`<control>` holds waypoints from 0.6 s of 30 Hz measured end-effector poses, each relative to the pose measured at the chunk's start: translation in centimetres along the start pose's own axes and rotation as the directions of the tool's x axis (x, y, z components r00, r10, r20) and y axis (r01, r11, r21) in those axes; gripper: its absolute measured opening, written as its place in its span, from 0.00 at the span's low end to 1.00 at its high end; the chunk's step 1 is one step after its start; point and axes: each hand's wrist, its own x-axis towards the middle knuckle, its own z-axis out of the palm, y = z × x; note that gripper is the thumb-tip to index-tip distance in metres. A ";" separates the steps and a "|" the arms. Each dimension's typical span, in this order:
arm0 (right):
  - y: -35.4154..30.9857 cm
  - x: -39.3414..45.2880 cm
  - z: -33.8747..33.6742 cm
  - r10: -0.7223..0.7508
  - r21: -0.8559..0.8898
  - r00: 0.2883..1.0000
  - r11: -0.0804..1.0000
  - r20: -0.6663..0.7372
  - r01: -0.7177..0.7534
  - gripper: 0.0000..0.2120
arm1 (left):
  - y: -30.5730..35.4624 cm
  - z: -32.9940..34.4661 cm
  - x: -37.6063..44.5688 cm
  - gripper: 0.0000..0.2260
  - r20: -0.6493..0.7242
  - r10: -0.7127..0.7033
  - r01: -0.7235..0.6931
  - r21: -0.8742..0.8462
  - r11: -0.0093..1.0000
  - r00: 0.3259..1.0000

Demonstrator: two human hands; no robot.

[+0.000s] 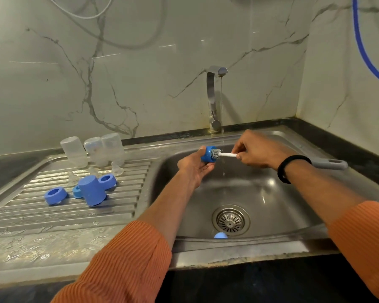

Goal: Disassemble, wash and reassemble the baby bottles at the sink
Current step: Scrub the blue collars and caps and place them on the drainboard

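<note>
A brushed stainless-steel sink (293,206) gleams wet beside its ribbed steel draining board (123,193), where translucent, frosted-looking plastic bottles (92,153) stand near matt blue plastic caps and rings (92,190). A polished chrome tap (213,99) rises before glossy white marble-effect wall panels (140,73) veined in grey. The sleeves (123,267) are ribbed orange knit cloth; the brush (224,154) has a white plastic stem and grey bristles.

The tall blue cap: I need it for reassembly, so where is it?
In the head view the tall blue cap stands on the ribbed drainboard left of the sink basin, among the blue collar rings, in front of the upturned clear bottles.
</note>
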 end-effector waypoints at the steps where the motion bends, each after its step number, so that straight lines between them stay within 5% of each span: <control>1: -0.2 -0.1 0.2 0.011 -0.009 1.000 1.000 -0.021 -0.011 0.08 | -0.1 0.1 -0.1 0.19 0.000 0.002 -0.002 -0.009 1.000 1.000; 10: 0.2 -0.5 0.1 -0.144 0.064 0.989 0.988 0.040 0.142 0.11 | 0.5 -1.5 -0.4 0.15 0.001 -0.073 0.073 -0.051 0.996 0.997; 18: 0.3 -0.5 -0.6 -0.049 -0.052 0.998 0.998 -0.045 0.046 0.10 | 0.7 -0.8 -0.5 0.21 -0.017 -0.015 0.014 -0.056 0.998 1.000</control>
